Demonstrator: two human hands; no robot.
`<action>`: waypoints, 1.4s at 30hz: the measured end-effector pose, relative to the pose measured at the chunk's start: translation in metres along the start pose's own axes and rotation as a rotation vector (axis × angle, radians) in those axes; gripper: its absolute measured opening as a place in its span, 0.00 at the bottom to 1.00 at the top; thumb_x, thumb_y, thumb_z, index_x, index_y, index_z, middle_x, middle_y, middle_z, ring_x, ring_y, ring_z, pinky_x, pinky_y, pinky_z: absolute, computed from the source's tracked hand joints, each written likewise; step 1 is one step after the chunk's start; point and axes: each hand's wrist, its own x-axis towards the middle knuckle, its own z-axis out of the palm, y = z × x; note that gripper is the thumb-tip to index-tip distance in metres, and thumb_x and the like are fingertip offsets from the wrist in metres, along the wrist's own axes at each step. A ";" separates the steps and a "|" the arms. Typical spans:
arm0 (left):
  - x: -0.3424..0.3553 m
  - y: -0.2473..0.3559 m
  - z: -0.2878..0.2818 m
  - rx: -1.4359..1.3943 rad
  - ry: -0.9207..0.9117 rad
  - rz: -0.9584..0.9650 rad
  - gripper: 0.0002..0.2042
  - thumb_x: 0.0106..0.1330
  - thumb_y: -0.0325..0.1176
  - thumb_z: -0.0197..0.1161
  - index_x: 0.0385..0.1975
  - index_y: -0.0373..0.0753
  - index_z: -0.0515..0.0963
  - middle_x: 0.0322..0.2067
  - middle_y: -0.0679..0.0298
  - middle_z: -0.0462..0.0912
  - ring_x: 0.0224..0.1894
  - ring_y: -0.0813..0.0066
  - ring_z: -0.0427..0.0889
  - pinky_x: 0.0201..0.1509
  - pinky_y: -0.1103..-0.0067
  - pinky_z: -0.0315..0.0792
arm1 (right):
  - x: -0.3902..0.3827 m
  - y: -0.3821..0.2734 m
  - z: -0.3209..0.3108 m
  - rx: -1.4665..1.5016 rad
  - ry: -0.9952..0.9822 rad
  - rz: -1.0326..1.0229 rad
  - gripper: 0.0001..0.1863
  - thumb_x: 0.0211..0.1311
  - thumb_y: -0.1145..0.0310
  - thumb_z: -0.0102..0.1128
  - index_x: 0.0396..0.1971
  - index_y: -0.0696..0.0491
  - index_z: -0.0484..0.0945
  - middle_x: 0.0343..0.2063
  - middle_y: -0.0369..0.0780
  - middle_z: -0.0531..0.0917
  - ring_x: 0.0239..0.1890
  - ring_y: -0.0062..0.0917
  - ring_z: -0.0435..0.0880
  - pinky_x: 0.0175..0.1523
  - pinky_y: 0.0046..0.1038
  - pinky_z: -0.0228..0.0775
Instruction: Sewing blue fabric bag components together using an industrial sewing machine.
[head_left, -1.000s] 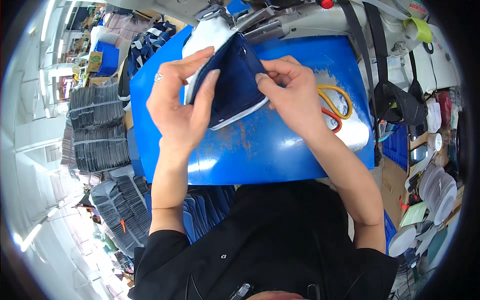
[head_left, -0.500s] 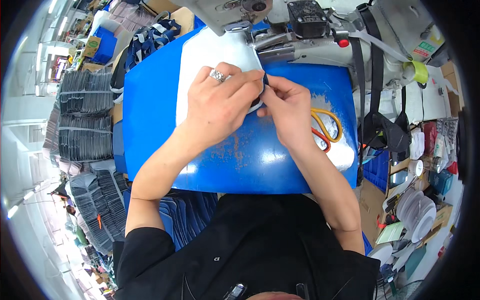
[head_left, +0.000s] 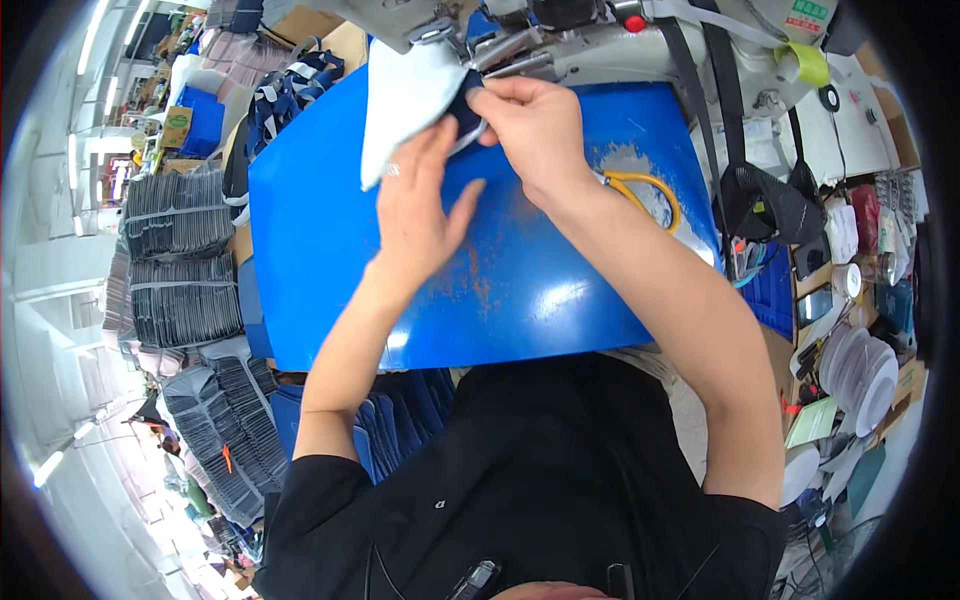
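White-and-navy fabric piece (head_left: 412, 95) is lying on the blue bench (head_left: 315, 260), by the sewing machine (head_left: 620, 62); the right hand (head_left: 540, 130) is pinching its edge, the left hand (head_left: 415, 205), thumb spread, is only touching; uneven pulling could be skewing it.

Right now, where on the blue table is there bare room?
Blue table: bare along the near edge between the forearms, and left of the left hand. Crowded at the back: right hand, white-and-navy fabric, sewing machine.
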 end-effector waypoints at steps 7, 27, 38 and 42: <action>0.006 -0.029 -0.027 -0.074 -0.260 -0.220 0.20 0.60 0.21 0.68 0.54 0.38 0.82 0.42 0.50 0.86 0.39 0.54 0.86 0.41 0.67 0.80 | -0.005 -0.016 0.007 -0.127 0.025 0.083 0.09 0.57 0.71 0.71 0.34 0.60 0.87 0.27 0.37 0.88 0.24 0.19 0.86 0.28 0.22 0.73; 0.105 -0.023 -0.118 0.646 -0.589 0.601 0.38 0.64 0.24 0.61 0.75 0.64 0.66 0.45 0.59 0.75 0.39 0.63 0.85 0.40 0.71 0.82 | -0.022 -0.031 -0.017 -0.135 -0.172 0.253 0.20 0.60 0.78 0.64 0.53 0.59 0.86 0.30 0.33 0.83 0.26 0.16 0.78 0.25 0.20 0.68; 0.113 -0.012 -0.111 0.737 -0.647 0.575 0.35 0.62 0.23 0.64 0.72 0.55 0.72 0.44 0.58 0.77 0.36 0.67 0.87 0.35 0.74 0.82 | -0.011 -0.027 -0.010 -0.027 -0.126 0.276 0.16 0.63 0.78 0.67 0.51 0.60 0.86 0.28 0.33 0.83 0.22 0.14 0.77 0.23 0.18 0.69; 0.113 -0.003 -0.109 0.787 -0.634 0.537 0.32 0.62 0.22 0.65 0.68 0.51 0.76 0.44 0.58 0.79 0.35 0.68 0.88 0.34 0.75 0.81 | -0.010 -0.023 -0.006 0.027 -0.089 0.264 0.13 0.65 0.75 0.70 0.49 0.61 0.86 0.26 0.33 0.83 0.22 0.13 0.77 0.23 0.18 0.69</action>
